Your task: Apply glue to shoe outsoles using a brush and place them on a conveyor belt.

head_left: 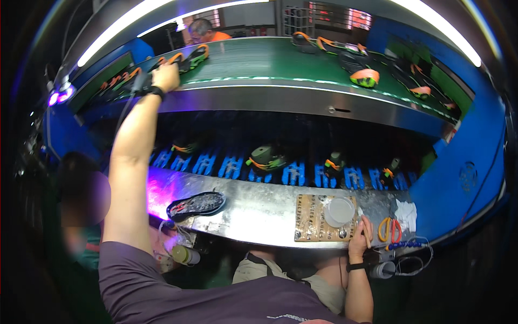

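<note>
My left arm stretches up to the green conveyor belt, and my left hand is closed at a black-and-orange shoe near the belt's left end. Its fingertips are partly hidden. At the bench's front edge, my right hand is closed around a slim, light-coloured brush-like tool. Beside that hand, a round whitish dish rests on a piece of printed brown cardboard. A dark shoe sole lies alone on the left part of the metal bench.
Several shoes lie on the belt's right, including one with an orange-green heel. Below runs a row of blue holders, some carrying shoes. Orange-handled scissors and a white cloth sit at right. Another person is behind the belt.
</note>
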`<move>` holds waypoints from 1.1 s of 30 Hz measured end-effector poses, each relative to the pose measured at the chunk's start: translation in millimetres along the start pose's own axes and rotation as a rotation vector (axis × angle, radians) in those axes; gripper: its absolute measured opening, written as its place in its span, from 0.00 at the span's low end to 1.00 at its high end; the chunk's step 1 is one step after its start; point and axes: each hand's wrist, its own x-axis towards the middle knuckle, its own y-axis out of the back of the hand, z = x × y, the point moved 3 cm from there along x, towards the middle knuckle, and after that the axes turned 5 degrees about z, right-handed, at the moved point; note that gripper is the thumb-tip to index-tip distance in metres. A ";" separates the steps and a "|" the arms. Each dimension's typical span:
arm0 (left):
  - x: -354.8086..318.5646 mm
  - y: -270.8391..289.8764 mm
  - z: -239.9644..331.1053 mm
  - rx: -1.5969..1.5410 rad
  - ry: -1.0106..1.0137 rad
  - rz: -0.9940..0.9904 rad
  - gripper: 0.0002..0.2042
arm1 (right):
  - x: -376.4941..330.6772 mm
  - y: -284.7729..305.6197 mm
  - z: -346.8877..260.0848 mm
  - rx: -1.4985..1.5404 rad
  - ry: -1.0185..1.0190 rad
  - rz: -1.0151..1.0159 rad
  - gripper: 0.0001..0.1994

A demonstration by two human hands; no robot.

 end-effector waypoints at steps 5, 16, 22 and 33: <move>-6.1 2.5 -4.4 -0.142 -0.241 0.211 0.17 | 2.0 -2.4 -1.5 0.057 0.034 -0.020 0.11; -49.1 99.8 35.2 -0.851 0.016 0.302 0.22 | 1.0 0.0 -2.3 0.027 0.038 -0.012 0.11; -89.4 48.2 70.1 -1.256 0.140 0.299 0.22 | 1.4 -3.3 27.5 0.273 -0.253 -0.058 0.12; -368.4 28.8 196.8 -2.176 0.502 -0.977 0.23 | 52.7 12.0 -82.9 0.183 -0.074 -0.299 0.06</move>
